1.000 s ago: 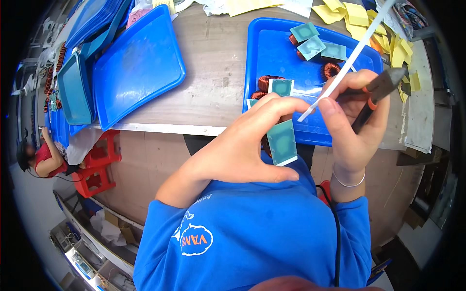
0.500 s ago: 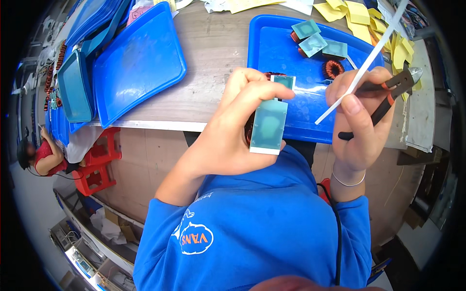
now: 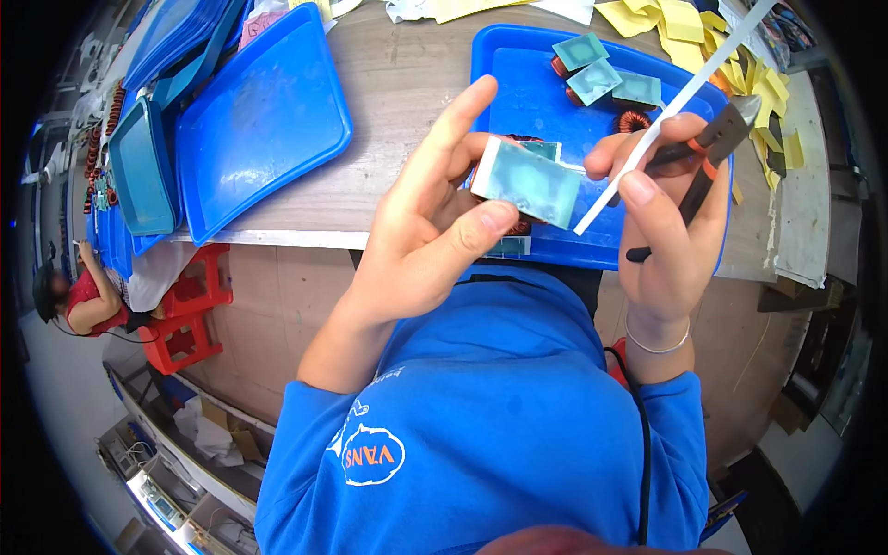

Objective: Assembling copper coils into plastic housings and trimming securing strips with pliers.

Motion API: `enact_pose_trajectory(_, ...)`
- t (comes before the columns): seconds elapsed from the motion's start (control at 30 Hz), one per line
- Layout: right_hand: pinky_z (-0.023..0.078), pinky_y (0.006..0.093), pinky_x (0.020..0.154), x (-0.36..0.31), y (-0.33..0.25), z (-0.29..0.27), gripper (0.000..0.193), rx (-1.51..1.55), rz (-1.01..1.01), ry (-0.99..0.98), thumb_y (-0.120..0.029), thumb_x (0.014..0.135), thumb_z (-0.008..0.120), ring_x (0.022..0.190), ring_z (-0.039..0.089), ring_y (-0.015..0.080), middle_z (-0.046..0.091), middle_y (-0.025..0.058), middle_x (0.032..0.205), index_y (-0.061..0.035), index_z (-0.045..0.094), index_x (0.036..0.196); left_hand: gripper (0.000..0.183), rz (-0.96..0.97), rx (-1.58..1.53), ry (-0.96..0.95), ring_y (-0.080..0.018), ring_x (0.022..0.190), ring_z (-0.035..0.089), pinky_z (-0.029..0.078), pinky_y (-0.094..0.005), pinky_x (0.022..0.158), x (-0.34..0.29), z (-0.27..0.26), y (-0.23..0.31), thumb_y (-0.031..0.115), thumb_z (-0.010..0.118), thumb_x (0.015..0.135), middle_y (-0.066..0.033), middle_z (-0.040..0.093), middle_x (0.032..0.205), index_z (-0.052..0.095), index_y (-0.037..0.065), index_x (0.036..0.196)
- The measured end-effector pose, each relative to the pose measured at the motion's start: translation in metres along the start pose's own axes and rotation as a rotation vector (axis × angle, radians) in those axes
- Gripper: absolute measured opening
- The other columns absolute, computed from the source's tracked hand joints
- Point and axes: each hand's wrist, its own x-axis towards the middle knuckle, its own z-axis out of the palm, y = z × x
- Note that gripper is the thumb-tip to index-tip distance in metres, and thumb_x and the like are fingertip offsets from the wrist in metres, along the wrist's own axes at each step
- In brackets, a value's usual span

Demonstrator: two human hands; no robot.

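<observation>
While the head view looks straight down over a blue-shirted chest, both hands are raised above the near edge of a wooden table [image 3: 407, 83].

Left hand [image 3: 421, 231]: gripping a teal rectangular block [image 3: 527, 182] between thumb and curled fingers, index finger pointing up and away. Block tilted, held in the air over the near rim of a blue tray [image 3: 518, 69].

Right hand [image 3: 671, 222]: closed round black-and-orange cutting pliers [image 3: 708, 157], nose pointing up-right. Same hand also pinches a long white strip [image 3: 680, 102], which runs diagonally from just beside the block's right end toward the upper right.

On the tray: three more teal pieces [image 3: 601, 69] and a copper wire coil [image 3: 634, 120]. Yellow paper scraps [image 3: 671, 23] beyond the tray.

Left of the table: empty blue trays [image 3: 259, 129], stacked and overlapping. Far left, another person in red [image 3: 88, 296] near a red stool [image 3: 190, 319].
</observation>
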Motion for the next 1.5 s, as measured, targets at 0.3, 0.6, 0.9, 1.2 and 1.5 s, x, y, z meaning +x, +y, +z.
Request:
enact_pose_trajectory(0.3,0.042,0.0199,0.064,-0.004,0.008,0.002,0.034,-0.075,0.058,-0.001,0.001,0.077,0.059,0.072,0.052,0.0079,0.054,0.0043,0.081,-0.0009,0.045,0.108,0.068,-0.001,-0.161,-0.027,-0.0166,0.107,0.041,0.032,-0.0287,0.094,-0.003,0.004,-0.016,0.002,0.056,0.076,-0.0075,0.040,0.109,0.021,0.001,0.135)
enact_pose_trajectory(0.6,0.044,0.0306,0.073,-0.008,0.007,-0.002,0.037,-0.218,0.041,-0.110,0.000,0.078,0.055,0.082,0.056,0.0198,0.056,0.0119,0.081,-0.0016,0.041,0.111,0.078,0.008,0.050,0.034,-0.0179,0.103,0.043,0.037,-0.0299,0.089,-0.001,0.013,-0.014,-0.001,0.057,0.058,-0.0096,0.038,0.109,0.026,0.002,0.129)
enact_pose_trajectory(0.9,0.043,0.0301,0.073,-0.012,0.008,0.000,0.037,-0.215,0.000,-0.100,0.004,0.077,0.053,0.082,0.055,0.0200,0.055,0.0115,0.082,-0.0026,0.041,0.111,0.077,-0.009,0.039,0.056,-0.0175,0.103,0.043,0.036,-0.0292,0.090,-0.002,0.013,-0.015,0.000,0.056,0.057,-0.0102,0.038,0.110,0.026,0.001,0.129)
enact_pose_trajectory(1.2,0.043,0.0298,0.072,-0.015,0.010,0.000,0.037,-0.213,-0.027,-0.095,0.005,0.077,0.054,0.082,0.055,0.0198,0.055,0.0113,0.083,-0.0026,0.041,0.111,0.071,0.028,0.000,0.015,-0.0143,0.104,0.041,0.036,-0.0273,0.089,-0.004,0.013,-0.018,-0.003,0.060,0.063,-0.0078,0.036,0.110,0.029,0.002,0.127)
enact_pose_trajectory(1.5,0.043,0.0263,0.069,-0.013,0.014,-0.002,0.034,-0.220,-0.085,-0.107,0.007,0.076,0.056,0.077,0.054,0.0148,0.053,0.0090,0.086,-0.0010,0.043,0.106,0.065,0.069,0.079,0.061,-0.0153,0.098,0.044,0.038,-0.0274,0.086,-0.004,0.016,-0.017,0.001,0.065,0.066,-0.0098,0.041,0.106,0.032,0.002,0.122)
